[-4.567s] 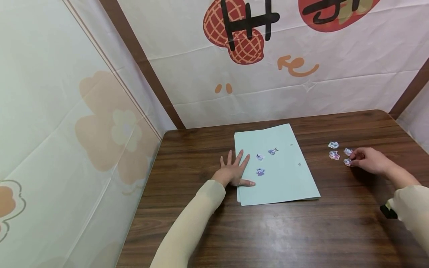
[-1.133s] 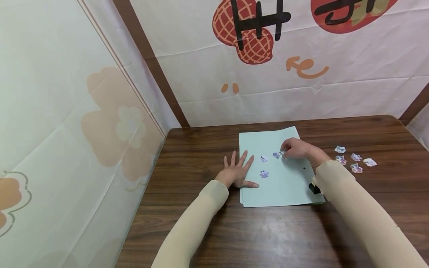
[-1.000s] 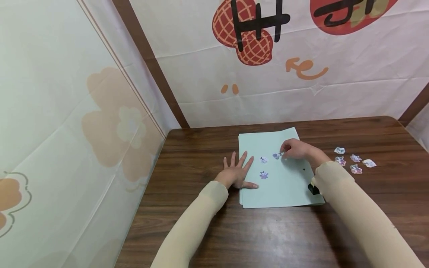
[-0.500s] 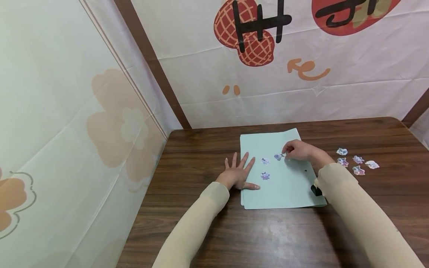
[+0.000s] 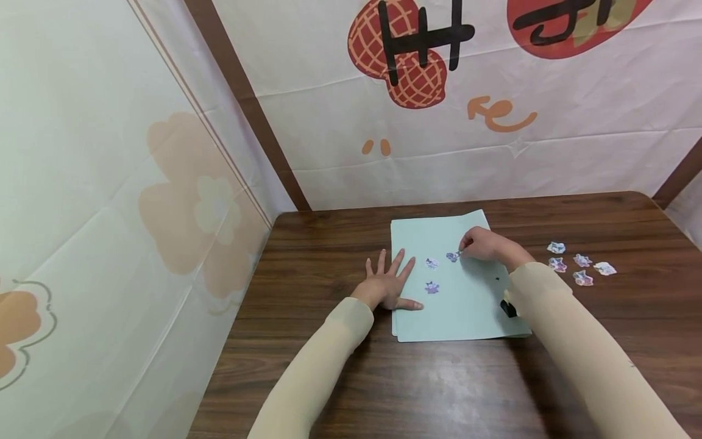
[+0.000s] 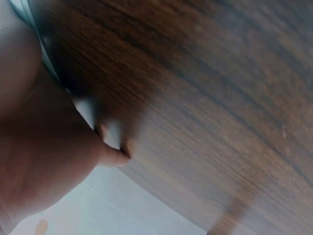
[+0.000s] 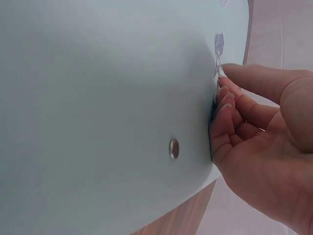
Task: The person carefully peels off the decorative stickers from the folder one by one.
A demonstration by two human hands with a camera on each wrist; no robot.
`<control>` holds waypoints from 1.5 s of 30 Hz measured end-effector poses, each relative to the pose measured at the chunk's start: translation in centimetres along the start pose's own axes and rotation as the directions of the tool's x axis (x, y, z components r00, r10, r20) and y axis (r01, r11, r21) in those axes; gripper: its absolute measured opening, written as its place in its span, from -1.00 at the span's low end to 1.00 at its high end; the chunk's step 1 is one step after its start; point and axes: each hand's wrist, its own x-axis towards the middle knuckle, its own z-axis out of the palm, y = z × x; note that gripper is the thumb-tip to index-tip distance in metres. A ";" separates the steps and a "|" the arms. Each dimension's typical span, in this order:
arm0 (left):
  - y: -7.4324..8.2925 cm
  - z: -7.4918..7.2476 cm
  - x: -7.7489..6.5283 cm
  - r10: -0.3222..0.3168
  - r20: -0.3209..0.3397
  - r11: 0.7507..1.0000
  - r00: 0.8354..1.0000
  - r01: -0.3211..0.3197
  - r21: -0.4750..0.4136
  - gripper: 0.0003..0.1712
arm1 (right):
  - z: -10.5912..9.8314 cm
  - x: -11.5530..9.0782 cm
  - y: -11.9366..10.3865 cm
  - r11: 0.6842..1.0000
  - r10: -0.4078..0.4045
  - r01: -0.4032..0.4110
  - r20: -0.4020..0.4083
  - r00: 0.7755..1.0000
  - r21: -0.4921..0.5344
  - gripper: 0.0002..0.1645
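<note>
A stack of pale mint-green sheets (image 5: 460, 311) with punched holes lies on the wooden table. Three small purple character stickers are on it: one at the upper left (image 5: 432, 263), one below it (image 5: 432, 287), and one farther right (image 5: 452, 256). My right hand (image 5: 484, 244) pinches the right end of that last sticker with thumb and fingertips; its other end lies on the paper. The right wrist view shows my right hand (image 7: 266, 117) with its other fingers curled against the sheet. My left hand (image 5: 385, 288) rests spread across the stack's left edge, thumb on the paper.
Several loose stickers (image 5: 582, 260) lie on the table (image 5: 439, 390) to the right of the sheets. A printed cloth (image 5: 340, 183) hangs behind the table, and another (image 5: 164, 292) hangs on the left.
My right hand has moved left from the loose stickers on the table to the sticker on the paper. Over the last second it has barely shifted. My left hand stays in place.
</note>
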 end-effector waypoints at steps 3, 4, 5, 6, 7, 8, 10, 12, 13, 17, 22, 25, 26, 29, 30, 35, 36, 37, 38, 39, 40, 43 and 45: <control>0.0 -0.1 -0.1 0.004 0.002 1.000 1.000 -0.004 -0.006 0.29 | 0.0 0.3 -0.2 1.000 0.019 -0.019 -0.009 1.000 -0.024 -0.81; -0.1 -0.2 -0.1 0.005 0.005 1.000 1.000 -0.005 -0.008 0.29 | 0.1 0.4 -0.2 0.999 0.023 -0.023 -0.009 1.000 -0.032 -0.80; -0.1 -0.2 -0.1 0.003 0.010 1.000 1.000 -0.003 -0.008 0.29 | 0.1 0.4 -0.3 0.999 0.025 -0.026 -0.011 1.000 -0.042 -0.80; -0.1 -0.2 -0.1 0.001 0.016 1.000 1.000 0.000 -0.008 0.29 | 0.1 0.5 -0.4 0.998 0.031 -0.031 -0.013 0.999 -0.052 -0.80; -0.1 -0.1 0.2 -0.005 0.020 1.000 1.000 0.005 -0.006 0.30 | 0.1 0.5 -0.4 0.998 0.035 -0.036 -0.016 0.999 -0.061 -0.79; -0.2 0.0 0.3 -0.009 0.025 1.000 1.000 0.009 -0.007 0.30 | 0.2 0.6 -0.4 0.997 0.037 -0.038 -0.017 0.999 -0.070 -0.78; -0.2 0.2 0.6 -0.017 0.032 1.000 0.999 0.017 -0.014 0.30 | 0.3 0.7 -0.5 0.995 0.052 -0.054 -0.025 0.998 -0.084 -0.76; -0.4 0.6 1.3 -0.027 0.031 1.000 0.999 0.027 -0.011 0.32 | 0.3 0.8 -0.6 0.993 0.068 -0.071 -0.032 0.997 -0.092 -0.74; -0.4 0.6 1.3 -0.027 0.032 1.000 0.999 0.028 -0.014 0.31 | 0.4 0.9 -0.6 0.992 0.073 -0.076 -0.034 0.997 -0.098 -0.73; -0.3 0.4 0.8 -0.010 0.027 1.000 1.000 0.011 -0.014 0.31 | 0.5 1.1 -0.6 0.989 0.094 -0.097 -0.035 0.995 -0.107 -0.70; -0.1 -0.1 0.0 0.015 0.010 1.000 1.000 -0.015 -0.017 0.29 | 0.6 1.3 -0.5 0.987 0.097 -0.101 -0.037 0.995 -0.122 -0.68; -0.1 -0.1 0.0 0.014 0.004 1.000 1.000 -0.014 -0.015 0.30 | 0.6 1.4 -0.4 0.988 0.089 -0.093 -0.038 0.995 -0.121 -0.68; -0.1 0.0 0.0 0.012 0.004 1.000 1.000 -0.012 -0.015 0.29 | 0.6 1.3 -0.4 0.989 0.087 -0.091 -0.039 0.995 -0.119 -0.67; -0.2 0.1 0.0 0.007 0.003 1.000 1.000 -0.007 -0.022 0.29 | 0.6 1.1 -0.6 0.991 0.082 -0.085 -0.036 0.996 -0.106 -0.66; -0.2 0.1 0.0 0.006 0.003 1.000 1.000 -0.006 -0.022 0.29 | 0.6 1.0 -0.6 0.991 0.082 -0.085 -0.036 0.996 -0.099 -0.66; -0.1 0.1 -0.1 0.003 0.005 1.000 1.000 -0.003 -0.011 0.29 | 0.4 0.4 -0.8 0.995 0.071 -0.072 -0.016 0.997 -0.067 -0.68; -0.1 0.1 -0.2 0.004 0.007 1.000 1.000 -0.003 -0.009 0.29 | 0.4 0.4 -0.8 0.996 0.069 -0.070 -0.012 0.998 -0.060 -0.69; -0.1 0.1 -0.2 0.003 0.007 1.000 1.000 -0.003 -0.008 0.29 | 0.3 0.3 -0.9 0.996 0.067 -0.067 -0.008 0.998 -0.057 -0.69; -0.1 0.1 -0.2 0.003 0.008 1.000 1.000 -0.003 -0.008 0.29 | 0.3 0.3 -0.9 0.996 0.066 -0.066 -0.006 0.998 -0.052 -0.69; -0.1 0.1 -0.2 0.002 0.008 1.000 1.000 -0.002 -0.007 0.29 | 0.3 0.3 -0.9 0.997 0.065 -0.065 -0.005 0.998 -0.047 -0.69; -0.1 0.1 -0.2 0.001 0.008 1.000 1.000 -0.001 -0.006 0.28 | 0.3 0.3 -0.9 0.997 0.064 -0.064 -0.004 0.998 -0.041 -0.70; -0.1 0.0 -0.2 0.002 0.005 1.000 1.000 -0.002 -0.005 0.28 | 0.3 0.4 -0.8 0.998 0.063 -0.063 -0.002 0.998 -0.026 -0.70; -0.1 0.0 -0.2 0.002 0.004 1.000 1.000 -0.002 -0.004 0.28 | 0.3 0.4 -0.8 0.998 0.061 -0.061 0.003 0.998 -0.016 -0.70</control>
